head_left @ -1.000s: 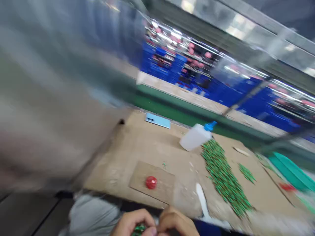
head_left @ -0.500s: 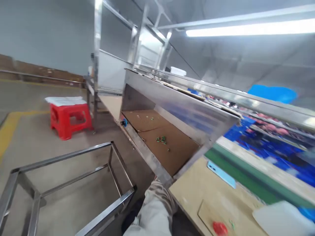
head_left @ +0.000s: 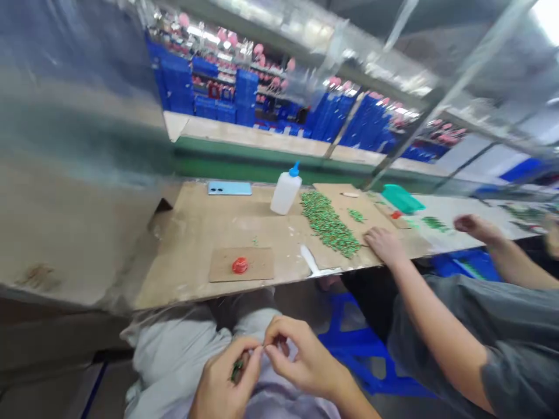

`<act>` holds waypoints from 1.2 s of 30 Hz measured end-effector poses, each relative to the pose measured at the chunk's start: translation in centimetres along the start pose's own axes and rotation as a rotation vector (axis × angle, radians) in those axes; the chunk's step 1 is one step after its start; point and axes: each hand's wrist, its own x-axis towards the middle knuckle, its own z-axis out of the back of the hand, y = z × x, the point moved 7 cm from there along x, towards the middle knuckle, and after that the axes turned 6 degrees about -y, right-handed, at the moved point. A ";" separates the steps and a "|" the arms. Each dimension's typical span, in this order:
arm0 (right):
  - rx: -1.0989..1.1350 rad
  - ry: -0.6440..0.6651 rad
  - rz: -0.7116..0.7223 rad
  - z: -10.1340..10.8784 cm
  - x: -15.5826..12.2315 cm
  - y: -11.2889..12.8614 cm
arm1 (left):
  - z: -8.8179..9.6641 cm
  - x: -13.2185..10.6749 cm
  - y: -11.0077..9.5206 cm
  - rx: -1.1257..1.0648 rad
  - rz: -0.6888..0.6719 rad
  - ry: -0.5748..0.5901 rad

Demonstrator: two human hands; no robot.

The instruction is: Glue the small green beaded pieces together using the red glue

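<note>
My left hand [head_left: 225,381] rests over my lap, curled around a small bunch of green pieces [head_left: 237,369]. My right hand [head_left: 297,358] is beside it, its thumb and forefinger pinched at the left hand's fingertips; whether it holds a piece I cannot tell. Both hands sit below the front edge of the brown table [head_left: 196,244]. A long heap of green pieces [head_left: 329,224] lies on the table to the right. A red blob [head_left: 240,266] sits on a small cardboard square [head_left: 257,265].
A white squeeze bottle with a blue cap [head_left: 286,192] stands mid-table, a light blue phone [head_left: 229,188] behind it. A white spatula [head_left: 314,265] lies at the front edge. A co-worker's hand [head_left: 384,244] rests by the heap. A teal tray [head_left: 402,199] lies farther right.
The view swung left to the floor and a steel bench, then back to the table. My hands are in view again over my lap; a co-worker's arms now show at right.
</note>
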 end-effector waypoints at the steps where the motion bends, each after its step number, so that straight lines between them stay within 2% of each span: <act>1: 0.020 -0.016 -0.002 0.4 0.4 -0.3 | -0.2 0.4 -0.2 -0.026 0.046 0.024; 5: 0.055 -0.131 -0.039 2.7 3.5 -2.2 | -0.8 2.2 0.1 -0.366 0.293 0.172; 8: 0.017 -0.186 -0.099 3.9 6.7 -3.5 | -0.5 3.2 0.2 -0.553 0.418 0.217; 12: -0.075 -0.085 -0.090 3.0 10.7 -3.9 | 0.3 4.4 0.5 -0.537 0.452 0.214; 15: -0.136 0.020 -0.049 1.6 12.6 -4.1 | 1.1 5.1 1.2 -0.551 0.464 0.146; 19: -0.167 0.086 -0.078 1.0 13.7 -4.5 | 1.8 5.7 1.8 -0.561 0.483 0.098; 24: -0.213 0.146 -0.078 0.6 14.3 -4.2 | 2.3 6.5 1.4 -0.423 0.453 0.096; 30: -0.232 0.203 -0.112 0.4 14.5 -4.6 | 2.4 6.9 1.7 -0.472 0.475 0.056; 36: -0.216 0.223 -0.135 0.2 14.4 -4.7 | 2.9 7.5 2.1 -0.288 0.435 -0.033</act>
